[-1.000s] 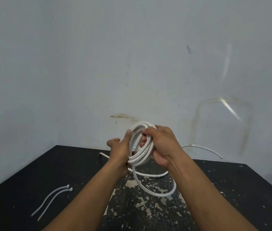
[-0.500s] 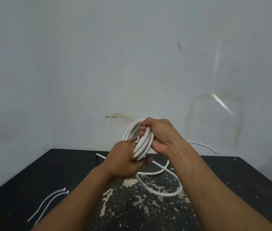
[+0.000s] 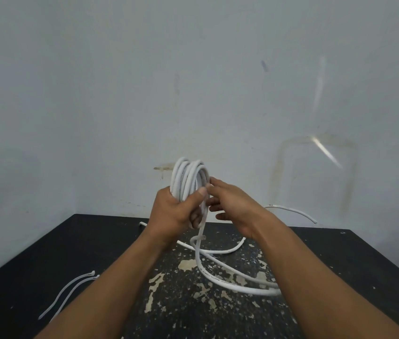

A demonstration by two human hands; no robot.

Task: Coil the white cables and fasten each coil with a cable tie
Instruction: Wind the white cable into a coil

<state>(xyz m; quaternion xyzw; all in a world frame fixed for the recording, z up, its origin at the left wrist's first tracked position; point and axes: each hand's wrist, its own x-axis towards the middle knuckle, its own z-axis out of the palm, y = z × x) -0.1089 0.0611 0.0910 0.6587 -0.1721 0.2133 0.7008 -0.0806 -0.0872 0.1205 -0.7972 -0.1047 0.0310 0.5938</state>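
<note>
A white cable coil (image 3: 188,176) of several loops stands upright above the table, and my left hand (image 3: 175,212) is shut on its lower part. My right hand (image 3: 232,207) is just to the right of the coil, fingers spread and touching the loops without gripping them. A loose length of white cable (image 3: 220,277) hangs from the coil and curves over the black table (image 3: 340,265). A further free cable end (image 3: 294,211) arcs up at the right. Two white cable ties (image 3: 71,291) lie side by side on the table at the left.
The table top has worn, flaking paint (image 3: 193,289) in the middle. A pale wall (image 3: 193,81) rises directly behind the table's far edge. The table's left edge runs diagonally at the lower left.
My left hand has taken over the grip on the coil. My right hand has let go and opened beside it. The coil now stands taller, and the hanging cable loop has swung right.
</note>
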